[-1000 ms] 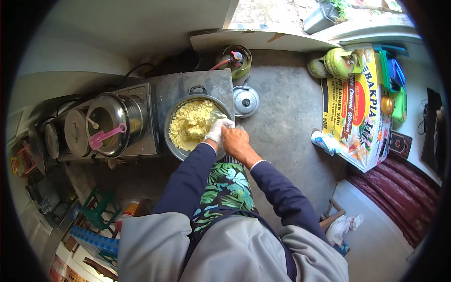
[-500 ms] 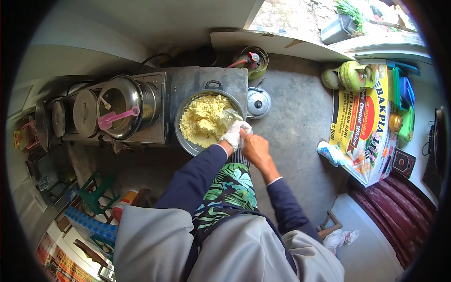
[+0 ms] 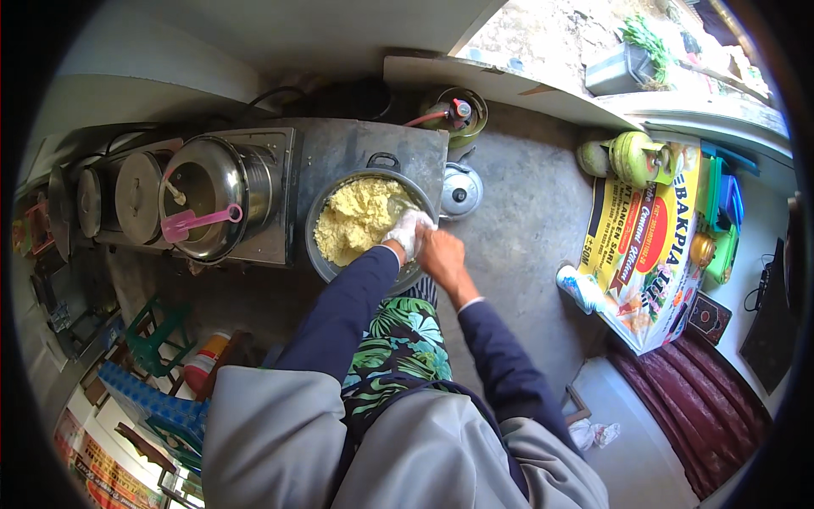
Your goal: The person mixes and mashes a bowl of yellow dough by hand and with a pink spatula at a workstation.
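Observation:
A large grey metal pot (image 3: 312,238) holds a crumbly, pale yellow mash (image 3: 360,212). My left hand (image 3: 408,235), in a thin whitish plastic glove, is closed over the pot's right side. Something clear and shiny shows past its fingers, dipping into the mash; its kind is hard to make out. Against the gloved hand, at the pot's right rim, my bare right hand (image 3: 443,260) is closed. Its fingertips are hidden, so what it grips cannot be told.
On the left, a stove (image 3: 273,233) bears a big steel pot (image 3: 264,191) with a pink spatula (image 3: 199,222) across its top. A kettle (image 3: 460,192) and a gas cylinder (image 3: 465,127) stand beyond the counter (image 3: 339,140). A banner-covered box (image 3: 636,254) stands right.
Both hands have shifted slightly left and stay close together. My gloved left hand sits further in over the pot, and the mash's surface has changed shape. The whole view has shifted a little.

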The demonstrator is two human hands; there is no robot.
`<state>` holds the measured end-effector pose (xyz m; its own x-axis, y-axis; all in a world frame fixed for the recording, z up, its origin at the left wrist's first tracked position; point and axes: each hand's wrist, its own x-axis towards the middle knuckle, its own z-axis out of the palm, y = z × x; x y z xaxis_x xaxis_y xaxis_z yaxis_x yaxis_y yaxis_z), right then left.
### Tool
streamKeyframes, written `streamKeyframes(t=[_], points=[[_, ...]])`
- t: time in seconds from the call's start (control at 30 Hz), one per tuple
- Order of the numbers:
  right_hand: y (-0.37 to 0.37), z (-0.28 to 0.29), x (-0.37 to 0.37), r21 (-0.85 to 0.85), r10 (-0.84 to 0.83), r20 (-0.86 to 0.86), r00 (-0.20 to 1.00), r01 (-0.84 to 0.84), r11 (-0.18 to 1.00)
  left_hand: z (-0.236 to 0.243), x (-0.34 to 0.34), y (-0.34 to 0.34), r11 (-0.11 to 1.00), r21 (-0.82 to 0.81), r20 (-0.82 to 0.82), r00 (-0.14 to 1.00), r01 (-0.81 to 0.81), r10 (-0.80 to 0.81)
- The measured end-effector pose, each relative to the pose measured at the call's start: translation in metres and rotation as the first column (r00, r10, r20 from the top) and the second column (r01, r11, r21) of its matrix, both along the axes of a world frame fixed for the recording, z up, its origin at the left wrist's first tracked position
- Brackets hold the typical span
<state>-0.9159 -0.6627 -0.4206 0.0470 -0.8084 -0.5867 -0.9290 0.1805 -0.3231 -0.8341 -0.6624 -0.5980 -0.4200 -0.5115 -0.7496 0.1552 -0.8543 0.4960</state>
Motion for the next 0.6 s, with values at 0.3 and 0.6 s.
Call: streamKeyframes(t=[0.3, 0.6], points=[[0.028, 0.036, -0.039, -0.047, 0.084, -0.03, 0.996, -0.086, 0.995, 0.07, -0.035, 0.01, 0.93, 0.303, -0.154, 0.952, -0.209, 0.265], [-0.071, 0.024, 0.023, -0.037, 0.556, -0.117, 0.823, -0.563, 0.826, 0.027, 0.018, -0.032, 0.935, -0.006, -0.537, 0.79, -0.354, 0.295]])
